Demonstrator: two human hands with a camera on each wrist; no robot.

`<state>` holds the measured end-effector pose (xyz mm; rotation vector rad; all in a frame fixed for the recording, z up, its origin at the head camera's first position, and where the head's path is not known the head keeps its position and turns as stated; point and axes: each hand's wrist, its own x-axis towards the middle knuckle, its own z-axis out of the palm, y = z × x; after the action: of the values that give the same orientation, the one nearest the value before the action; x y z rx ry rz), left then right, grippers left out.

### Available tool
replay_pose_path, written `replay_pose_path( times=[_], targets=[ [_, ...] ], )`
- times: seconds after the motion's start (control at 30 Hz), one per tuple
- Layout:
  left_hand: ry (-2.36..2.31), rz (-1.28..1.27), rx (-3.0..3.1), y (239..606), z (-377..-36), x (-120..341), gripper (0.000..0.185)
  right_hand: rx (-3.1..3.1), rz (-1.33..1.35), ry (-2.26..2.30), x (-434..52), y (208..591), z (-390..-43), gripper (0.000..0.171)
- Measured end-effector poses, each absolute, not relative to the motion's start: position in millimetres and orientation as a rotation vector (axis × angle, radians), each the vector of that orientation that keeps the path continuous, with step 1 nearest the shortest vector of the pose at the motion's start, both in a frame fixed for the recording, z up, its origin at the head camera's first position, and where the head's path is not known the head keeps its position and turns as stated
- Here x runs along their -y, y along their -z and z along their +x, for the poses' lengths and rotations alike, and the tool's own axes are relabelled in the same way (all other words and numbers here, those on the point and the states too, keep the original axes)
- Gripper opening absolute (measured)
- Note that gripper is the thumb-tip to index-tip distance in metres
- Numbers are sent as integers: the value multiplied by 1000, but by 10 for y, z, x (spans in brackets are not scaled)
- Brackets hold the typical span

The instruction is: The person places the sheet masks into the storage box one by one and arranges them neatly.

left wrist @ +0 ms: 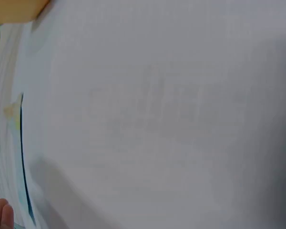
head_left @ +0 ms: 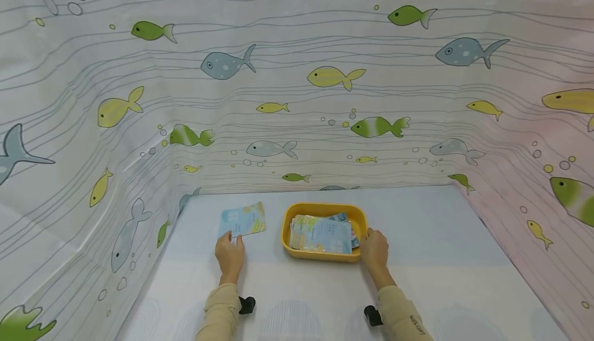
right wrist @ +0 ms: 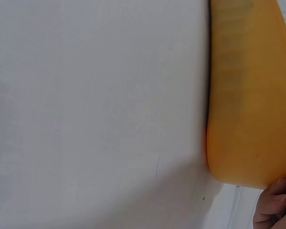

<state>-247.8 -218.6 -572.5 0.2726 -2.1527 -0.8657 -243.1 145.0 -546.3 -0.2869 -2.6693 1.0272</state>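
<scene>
A flat light-blue packet (head_left: 242, 220) with yellow print is at the left of the table, its lower edge pinched by my left hand (head_left: 230, 256). In the left wrist view that packet (left wrist: 19, 152) appears nearly edge-on, and only a few fingertips (left wrist: 2, 212) show. My right hand (head_left: 375, 252) grips the right end of a yellow plastic basket (head_left: 320, 256). Curled fingers (right wrist: 274, 202) meet the corner of the basket (right wrist: 252, 105) in the right wrist view. Inside lie several similar light-blue packets (head_left: 325, 235), overlapping, with a darker blue packet (head_left: 340, 217) partly covered behind them.
A white and pale-blue table surface (head_left: 417, 227) lies under everything. Behind and at both sides rises a fish-printed sheet (head_left: 297, 124). Each forearm wears a small black device, one at the left wrist (head_left: 247, 305) and one at the right wrist (head_left: 373, 315).
</scene>
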Motion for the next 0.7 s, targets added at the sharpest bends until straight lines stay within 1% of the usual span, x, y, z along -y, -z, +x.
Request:
replay_pose_path(
  times=[0.23, 0.4, 0.7],
  targets=[
    [890, 447, 2281, 5792, -2490, 2417, 30, 2683, -304, -1035, -1437, 5491, -2444, 15],
    [918, 494, 2316, 5784, -2518, 2499, 33, 2691, -317, -1053, -1421, 5491, -2456, 20],
    [976, 596, 2435, 5772, -2670, 2580, 48, 2686, -310, -1013, -1439, 5484, -2459, 15]
  ],
)
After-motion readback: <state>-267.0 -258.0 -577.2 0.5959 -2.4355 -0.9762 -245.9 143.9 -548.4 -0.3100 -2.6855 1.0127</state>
